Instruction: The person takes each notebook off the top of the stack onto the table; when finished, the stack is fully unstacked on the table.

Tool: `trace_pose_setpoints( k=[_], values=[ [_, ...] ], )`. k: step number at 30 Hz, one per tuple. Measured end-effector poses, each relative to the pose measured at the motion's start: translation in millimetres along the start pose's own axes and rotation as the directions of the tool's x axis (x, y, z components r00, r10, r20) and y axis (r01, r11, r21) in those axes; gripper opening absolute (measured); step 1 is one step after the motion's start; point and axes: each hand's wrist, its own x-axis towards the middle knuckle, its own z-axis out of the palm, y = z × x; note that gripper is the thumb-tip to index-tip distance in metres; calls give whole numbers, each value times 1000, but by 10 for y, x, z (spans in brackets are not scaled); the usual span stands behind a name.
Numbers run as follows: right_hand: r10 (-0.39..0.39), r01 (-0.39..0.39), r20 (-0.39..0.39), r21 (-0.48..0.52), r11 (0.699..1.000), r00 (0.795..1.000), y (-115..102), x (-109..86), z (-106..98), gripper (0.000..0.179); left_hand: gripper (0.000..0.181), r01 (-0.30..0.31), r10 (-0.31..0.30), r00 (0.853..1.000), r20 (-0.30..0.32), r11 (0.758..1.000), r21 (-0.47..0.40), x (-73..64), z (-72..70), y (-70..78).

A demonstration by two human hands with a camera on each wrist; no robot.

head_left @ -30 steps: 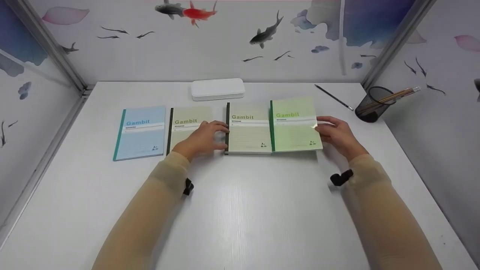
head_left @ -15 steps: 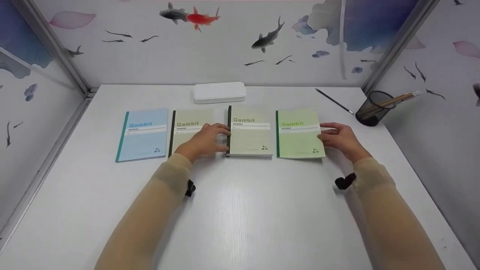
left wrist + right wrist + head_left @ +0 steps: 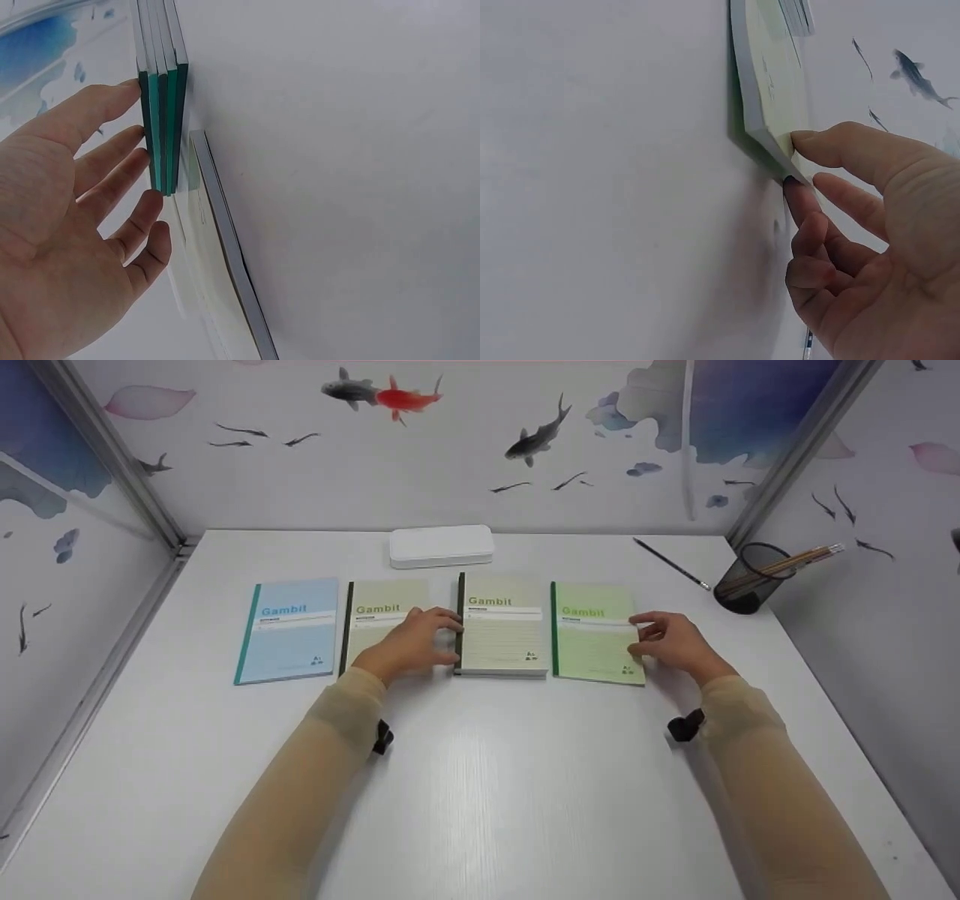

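Observation:
Four "Gambit" places make a row in the head view, with a green notebook [image 3: 596,652] at the right end. My right hand [image 3: 675,643] pinches its right edge; in the right wrist view the thumb [image 3: 832,146] lies on the cover and a finger is at the edge below. Left of it is a stack of notebooks [image 3: 501,637], topped by a beige one. Along its spines, fingertips of my left hand [image 3: 411,641] touch, fingers loosely bent; the left wrist view shows several green and dark spines [image 3: 162,127]. That hand partly covers another beige notebook [image 3: 390,594].
At the row's left end lies a blue notebook [image 3: 291,637]. Behind the row is a white case [image 3: 441,547]. A dark pencil [image 3: 671,564] lies at the back right, beside a black mesh cup [image 3: 742,589] holding several pencils. Printed walls [image 3: 450,495] border the white table [image 3: 480,780].
The green notebook has come away from the stack to the right and down onto the table, leaving a gap, with my right hand at its edge. My left hand stays at the stack.

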Motion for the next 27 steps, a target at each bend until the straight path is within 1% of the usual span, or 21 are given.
trace_pose_setpoints(
  k=[8,10,12,16,19,24,27],
  values=[
    [-18,18,2,-120,993,1000,-68,7,-9,56,56,-11,11,1000,-7,1000,-4,-12,3,-9],
    [-19,18,-3,-132,991,1000,-81,4,-10,54,56,-14,13,1000,-8,1000,-10,-13,6,-11],
    [-31,29,-12,-123,992,999,-101,-6,5,54,56,-15,15,1000,-9,1000,-12,-11,10,-12],
    [-61,59,-43,-40,997,997,-187,-8,119,50,56,-10,10,1000,-11,1000,-14,-15,11,-19],
    [-53,56,-57,53,997,997,-300,13,268,45,56,-8,8,1000,-18,1000,-9,-19,8,-28],
    [-33,41,-47,187,981,998,-523,85,530,38,54,-25,25,999,-39,1000,16,-7,10,-40],
    [-44,51,-37,228,972,998,-645,146,656,35,53,-36,37,998,-47,999,33,2,14,-43]
  ],
)
